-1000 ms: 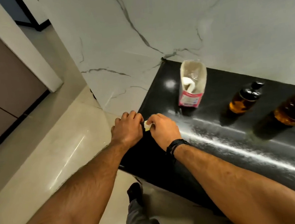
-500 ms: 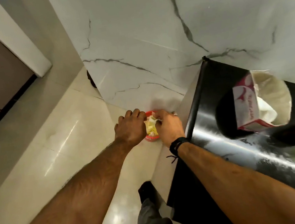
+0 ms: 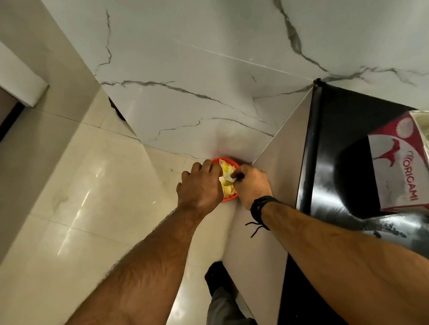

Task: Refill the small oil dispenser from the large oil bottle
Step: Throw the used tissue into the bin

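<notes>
Hands are both reaching down past the end of the counter (image 3: 343,131), over a small red bin (image 3: 229,199) that stands on the floor (image 3: 84,204) in the corner, against the marble wall (image 3: 196,57). The bin holds crumpled paper (image 3: 226,181), white and yellow.

The left hand (image 3: 200,188) is seen from its back, with the fingers bent down at the left rim of the bin. They are hidden behind the hand itself, so I cannot tell if they hold anything or only touch the paper. The right hand (image 3: 252,183) is at the right rim. Its thumb and first finger are pressed together in a narrow pinch at the edge of the paper, around something small; what exactly it pinches is too small to tell. A black wristband (image 3: 260,206) with loose strings is on the right wrist.

The oil dispenser and the large oil bottle are not visible in this view. On the black counter, at the right edge of the view, stands a tissue pack (image 3: 406,167), white and red with the word ORIGAMI, open at the top. Light reflects from the counter surface near it.

Below, between the two forearms, a leg in grey trousers (image 3: 223,319) shows beside the counter's side panel.
</notes>
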